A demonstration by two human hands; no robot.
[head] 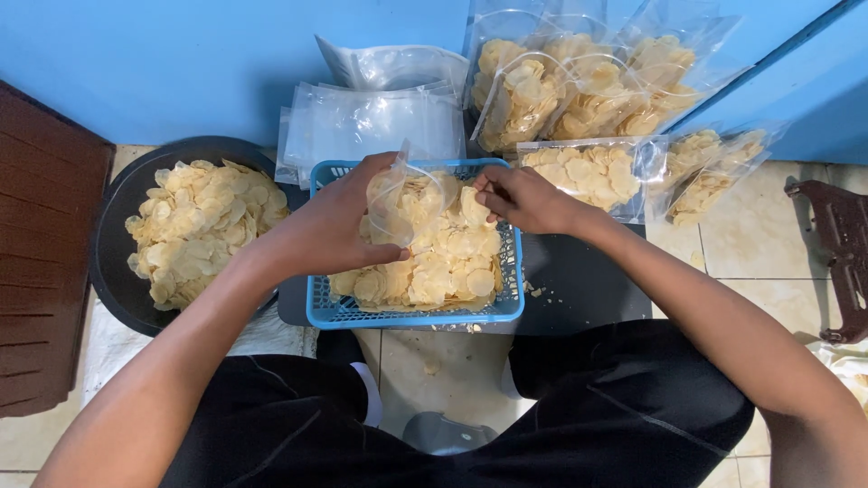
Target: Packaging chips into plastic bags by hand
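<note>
Fingers of the left hand (pixel 339 226) curl shut around a thin, clear plastic bag (pixel 398 203), holding it open over the blue lattice basket (pixel 411 312). Right hand (pixel 524 199) pinches closed on pale, round, wavy chips (pixel 434 262) heaped in that basket. Left of it sits a dark round pan (pixel 113 271) of more chips; filled glossy bags (pixel 579 90) lean against the far blue wall (pixel 181 63).
</note>
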